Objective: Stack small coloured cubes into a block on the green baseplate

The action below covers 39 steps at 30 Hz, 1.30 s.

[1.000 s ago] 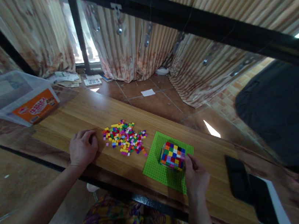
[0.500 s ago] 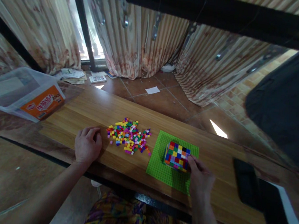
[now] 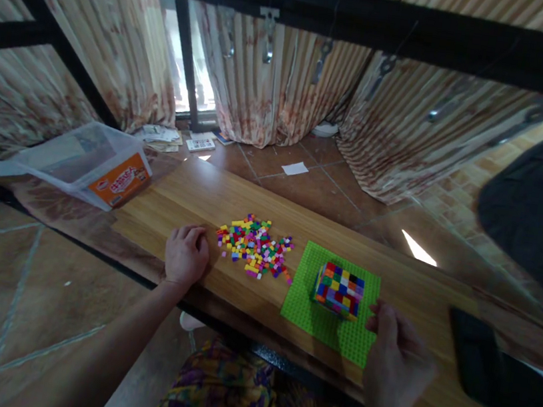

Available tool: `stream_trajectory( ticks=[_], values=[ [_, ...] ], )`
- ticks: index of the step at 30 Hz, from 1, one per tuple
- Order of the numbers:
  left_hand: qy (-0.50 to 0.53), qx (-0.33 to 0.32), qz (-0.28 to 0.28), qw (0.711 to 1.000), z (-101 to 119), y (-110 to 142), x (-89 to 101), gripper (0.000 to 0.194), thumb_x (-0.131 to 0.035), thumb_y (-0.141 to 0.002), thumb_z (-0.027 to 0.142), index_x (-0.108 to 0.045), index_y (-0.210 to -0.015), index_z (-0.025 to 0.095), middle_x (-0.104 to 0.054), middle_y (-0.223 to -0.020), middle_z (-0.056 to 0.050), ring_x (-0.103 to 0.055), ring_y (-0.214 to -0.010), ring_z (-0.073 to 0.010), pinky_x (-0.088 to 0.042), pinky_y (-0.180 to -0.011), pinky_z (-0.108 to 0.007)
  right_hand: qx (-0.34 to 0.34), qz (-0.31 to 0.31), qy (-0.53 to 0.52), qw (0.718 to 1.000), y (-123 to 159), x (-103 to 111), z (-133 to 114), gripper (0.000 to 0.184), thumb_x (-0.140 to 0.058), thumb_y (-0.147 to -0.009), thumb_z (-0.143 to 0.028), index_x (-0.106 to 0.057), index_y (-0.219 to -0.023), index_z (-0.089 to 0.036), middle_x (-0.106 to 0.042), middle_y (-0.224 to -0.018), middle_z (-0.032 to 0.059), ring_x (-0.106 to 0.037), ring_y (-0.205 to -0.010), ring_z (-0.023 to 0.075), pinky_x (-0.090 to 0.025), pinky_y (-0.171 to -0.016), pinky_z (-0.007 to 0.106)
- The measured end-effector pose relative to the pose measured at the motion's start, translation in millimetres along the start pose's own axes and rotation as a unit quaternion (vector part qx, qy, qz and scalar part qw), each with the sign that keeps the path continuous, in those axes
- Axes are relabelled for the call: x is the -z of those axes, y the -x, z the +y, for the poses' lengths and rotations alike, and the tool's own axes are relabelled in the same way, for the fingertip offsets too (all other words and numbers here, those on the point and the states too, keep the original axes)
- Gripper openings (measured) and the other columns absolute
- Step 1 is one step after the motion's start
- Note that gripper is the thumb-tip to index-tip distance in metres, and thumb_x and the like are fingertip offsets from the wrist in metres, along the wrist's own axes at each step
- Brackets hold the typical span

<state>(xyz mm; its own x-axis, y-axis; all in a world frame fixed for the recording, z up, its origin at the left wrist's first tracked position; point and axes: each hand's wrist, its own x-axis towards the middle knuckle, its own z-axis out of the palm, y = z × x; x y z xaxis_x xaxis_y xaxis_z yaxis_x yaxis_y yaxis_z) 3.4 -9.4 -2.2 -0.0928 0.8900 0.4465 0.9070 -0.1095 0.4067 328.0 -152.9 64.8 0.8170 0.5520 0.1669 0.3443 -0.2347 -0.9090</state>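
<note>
On the green studded baseplate (image 3: 301, 302) stands a multicoloured block built of toy bricks (image 3: 340, 291). My right hand (image 3: 399, 356) is just off the block's right side, over the plate's right edge, its fingers drawn together. Whatever those fingers may hold is hidden. To the left of the plate, small loose bricks (image 3: 255, 245) lie in a spread-out pile. My left hand (image 3: 186, 255) rests on the wooden table beside that pile, with curled fingers and no brick visible in them.
A clear plastic bin (image 3: 88, 164) with an orange label stands at the table's left end. Dark flat objects (image 3: 475, 357) lie at the right. A black metal bar (image 3: 328, 16) crosses above the far side. Curtains hang behind, and a paper (image 3: 295, 168) lies on the floor.
My right hand has drawn away from the block's right side, toward the right. The left hand stays by the loose bricks. The whole view has shifted as my head turned left.
</note>
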Motion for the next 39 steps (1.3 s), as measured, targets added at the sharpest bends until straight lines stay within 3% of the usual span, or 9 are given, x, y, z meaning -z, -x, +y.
stream_trajectory(
  ticks=[3,6,9,14,20,28,33,39],
  values=[
    [0.000,-0.001,-0.002,1.000,1.3,0.7,0.8,0.025,-0.047,-0.087,0.025,-0.068,-0.098,0.016,-0.067,-0.102,-0.012,-0.057,-0.098,-0.0273,-0.045,-0.092,-0.041,0.087,-0.108,0.009,0.990,30.6,-14.6,-10.5,0.029,-0.061,-0.084,-0.045,-0.072,-0.084,-0.018,-0.071,-0.077,0.0043,-0.065,-0.072,0.0174,-0.050,-0.068,0.027],
    [-0.002,-0.002,0.000,1.000,2.3,1.3,1.5,0.025,-0.047,-0.087,0.023,-0.068,-0.097,0.016,-0.067,-0.102,-0.011,-0.057,-0.097,-0.0268,-0.045,-0.091,-0.041,0.196,-0.247,0.010,0.949,59.4,-41.6,-9.1,0.021,-0.058,-0.088,-0.037,-0.072,-0.088,-0.021,-0.073,-0.089,0.0041,-0.067,-0.081,0.0170,-0.051,-0.076,0.027],
    [-0.003,0.000,0.003,1.000,2.9,2.1,1.4,0.023,-0.049,-0.086,0.022,-0.069,-0.097,0.016,-0.067,-0.103,-0.010,-0.057,-0.096,-0.0265,-0.046,-0.090,-0.040,0.236,-0.308,0.036,0.921,75.5,-69.3,-5.5,0.021,-0.052,-0.091,-0.030,-0.071,-0.091,-0.022,-0.072,-0.088,0.0042,-0.067,-0.081,0.0163,-0.050,-0.074,0.027],
    [0.001,0.006,0.000,1.000,3.3,3.0,0.3,0.022,-0.049,-0.087,0.021,-0.069,-0.095,0.017,-0.067,-0.102,-0.010,-0.057,-0.097,-0.0262,-0.046,-0.091,-0.041,0.265,-0.319,0.089,0.906,74.5,-100.1,-6.1,0.021,-0.049,-0.091,-0.025,-0.069,-0.096,-0.021,-0.068,-0.088,0.0046,-0.063,-0.082,0.0176,-0.047,-0.078,0.030],
    [-0.001,0.004,0.011,1.000,2.7,3.9,-0.8,0.021,-0.049,-0.087,0.022,-0.069,-0.095,0.019,-0.067,-0.101,-0.009,-0.058,-0.096,-0.0261,-0.046,-0.090,-0.041,0.303,-0.303,0.158,0.889,72.2,-121.3,-4.0,0.020,-0.050,-0.091,-0.026,-0.069,-0.094,-0.020,-0.067,-0.090,0.0062,-0.060,-0.084,0.0195,-0.044,-0.077,0.031],
    [0.011,0.002,0.011,1.000,1.7,3.6,-0.8,0.021,-0.049,-0.087,0.022,-0.068,-0.095,0.018,-0.067,-0.102,-0.010,-0.057,-0.097,-0.0256,-0.046,-0.091,-0.041,0.317,-0.262,0.202,0.889,68.8,-120.5,1.4,0.024,-0.045,-0.092,-0.019,-0.069,-0.091,-0.019,-0.064,-0.086,0.0064,-0.058,-0.081,0.0188,-0.042,-0.074,0.029],
    [0.014,0.002,0.008,1.000,1.4,3.4,-0.8,0.022,-0.049,-0.087,0.023,-0.068,-0.095,0.018,-0.067,-0.102,-0.010,-0.057,-0.097,-0.0260,-0.046,-0.091,-0.041,0.317,-0.249,0.184,0.896,68.2,-120.7,-0.3,0.025,-0.045,-0.093,-0.019,-0.068,-0.099,-0.017,-0.066,-0.093,0.0075,-0.059,-0.087,0.0194,-0.044,-0.080,0.029],
    [0.007,-0.005,0.013,1.000,0.9,2.6,-0.3,0.022,-0.049,-0.086,0.022,-0.068,-0.095,0.018,-0.067,-0.101,-0.010,-0.057,-0.097,-0.0264,-0.046,-0.091,-0.042,0.298,-0.295,0.217,0.881,66.7,-129.3,-13.3,0.021,-0.052,-0.092,-0.022,-0.068,-0.106,-0.021,-0.065,-0.101,0.0067,-0.059,-0.093,0.0193,-0.045,-0.081,0.029]
  ],
)
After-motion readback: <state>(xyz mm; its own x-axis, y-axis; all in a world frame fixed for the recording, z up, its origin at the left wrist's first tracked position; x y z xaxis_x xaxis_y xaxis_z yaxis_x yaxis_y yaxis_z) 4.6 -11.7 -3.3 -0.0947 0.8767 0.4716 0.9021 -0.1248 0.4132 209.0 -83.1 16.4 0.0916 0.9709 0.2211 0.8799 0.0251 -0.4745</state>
